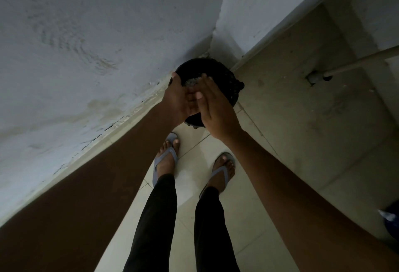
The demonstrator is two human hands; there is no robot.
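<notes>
Head view looks straight down at you standing over a round black bin that's tucked into the corner where the wall meets the floor, right in front of your sandals. Both hands are above its mouth. Your right hand is flat, fingers straight and together, holding nothing, laid across the palm of your left hand. The left one looks loosely cupped, but the right covers most of it, so I can't tell if it's actually got hold of anything. There's a grey clump showing just past your thumbs, and honestly I can't say whether that's sitting in your left palm or lying down in the bin. My guess is you're dumping or brushing bits off into it. Main risk as I see it: your hands are over the near-left part of the opening, not the middle. Anything light that slides off the side of the left palm could miss the rim and land on the floor along the wall, or on your toes. If it's dusty fluff, a quick swipe with the right hand would puff it up rather than drop it. The bin also looks light, so bumping the rim with your wrist could tip it toward you. It's dim too, so you might not spot what misses. I'd get both hands lower and more central before you let go.
</notes>
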